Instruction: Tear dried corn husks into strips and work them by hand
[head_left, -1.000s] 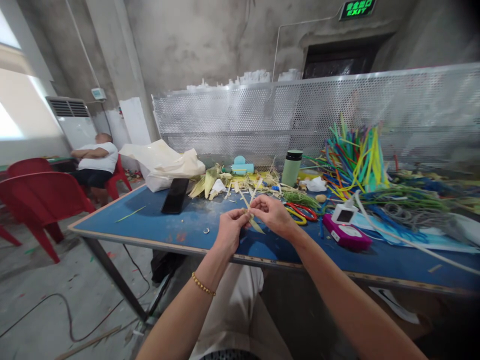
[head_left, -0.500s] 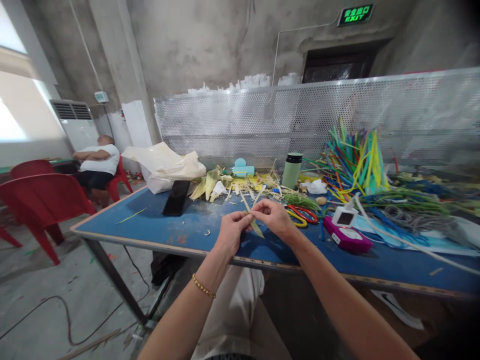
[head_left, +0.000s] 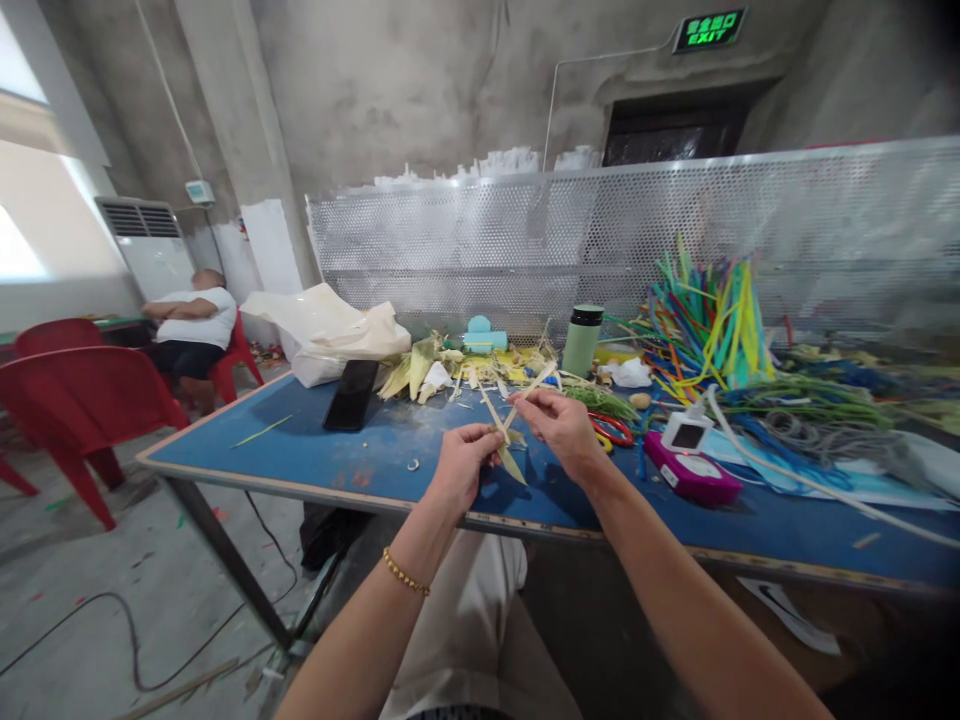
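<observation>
My left hand [head_left: 466,462] pinches crossed strips of pale green-yellow dried leaf [head_left: 512,466] between thumb and fingers, just above the front part of the table. One pointed end hangs down to the right of that hand. My right hand [head_left: 556,425] is closed on another leaf strip [head_left: 538,382], whose tip sticks out up and to the right past the fingers. The strips cross between the two hands. Right beside my right hand lie scissors with red and yellow handles [head_left: 613,430], partly covered by it.
On the blue table [head_left: 255,445] lie a black phone [head_left: 351,395], a heap of dry husks [head_left: 420,368], a green bottle [head_left: 583,342], a magenta device [head_left: 694,468] and a bundle of coloured strips [head_left: 720,320]. A perforated metal panel [head_left: 450,235] stands behind. A person [head_left: 196,320] sits at left.
My right hand has moved slightly right, away from my left hand, and more of the strip in it shows. My left hand stays nearly in place, still pinching.
</observation>
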